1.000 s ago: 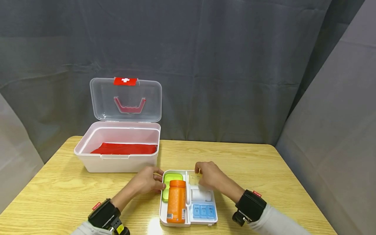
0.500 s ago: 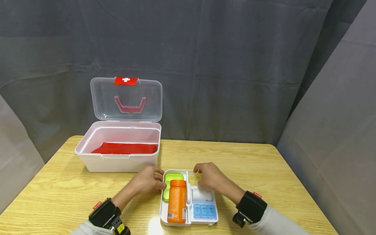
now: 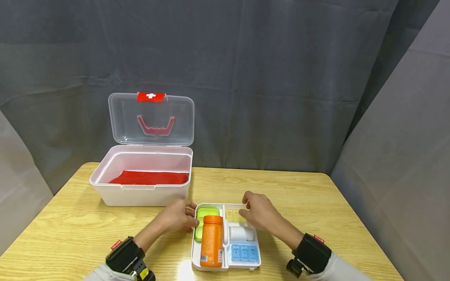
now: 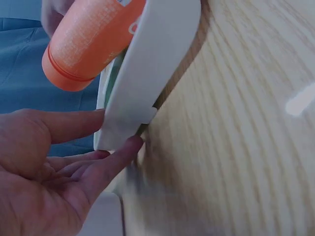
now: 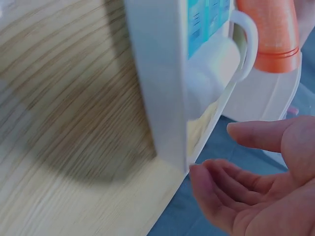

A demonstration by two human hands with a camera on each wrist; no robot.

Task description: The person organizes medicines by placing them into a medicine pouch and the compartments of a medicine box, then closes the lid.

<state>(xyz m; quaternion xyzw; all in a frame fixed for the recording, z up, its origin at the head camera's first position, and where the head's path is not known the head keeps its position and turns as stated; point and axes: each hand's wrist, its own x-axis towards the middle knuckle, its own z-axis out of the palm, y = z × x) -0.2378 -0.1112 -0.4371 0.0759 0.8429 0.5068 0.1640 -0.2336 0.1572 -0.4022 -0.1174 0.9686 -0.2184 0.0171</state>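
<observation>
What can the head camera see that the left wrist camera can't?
Only the head view shows the open white first-aid box with its clear lid up, the red cloth inside, the right hand, the white roll and the blue pill case. Only the left wrist view shows the left hand's fingers touching the tray's outer corner up close. Both show the left hand, white tray, orange bottle and wooden table.

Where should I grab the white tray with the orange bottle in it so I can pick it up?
Probably best to hold the white tray by its two long sides, one hand from the left and one from the right. It lies flat and holds loose things: the orange bottle, a white roll and a blue pill box. The left hand already touches the far left corner; the right hand is at the far right.
</observation>
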